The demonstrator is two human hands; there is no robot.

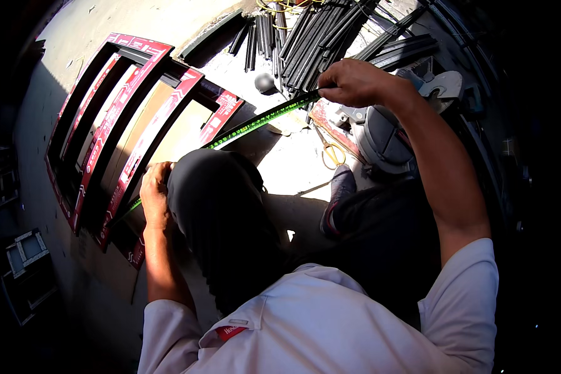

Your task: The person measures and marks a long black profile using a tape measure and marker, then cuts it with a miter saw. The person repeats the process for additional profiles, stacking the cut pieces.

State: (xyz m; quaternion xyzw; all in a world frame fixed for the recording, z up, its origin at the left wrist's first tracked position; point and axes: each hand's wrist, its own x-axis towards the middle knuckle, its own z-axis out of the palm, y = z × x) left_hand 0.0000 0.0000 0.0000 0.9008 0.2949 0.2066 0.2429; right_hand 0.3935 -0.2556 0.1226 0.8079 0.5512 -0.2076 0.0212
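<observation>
A green tape measure blade [262, 121] stretches slantwise across the view, passing behind my dark-trousered left knee. Its upper right end is in my right hand [355, 84], whose fingers are pinched closed on it. Beside the knee my left hand [157, 192] is curled closed, and a short stretch of the green blade shows just left of it; the fingertips are partly hidden. Beyond the left hand lie several dark frames [121, 109] faced with red printed film, side by side, with brown board between them.
Long black bars [318, 40] lie heaped on the floor at the far middle. Yellow-handled scissors [333, 154] rest near my foot [341, 187]. A round grey machine [383, 140] stands under my right arm. Small pale-edged frames [28, 254] sit in shadow at the left.
</observation>
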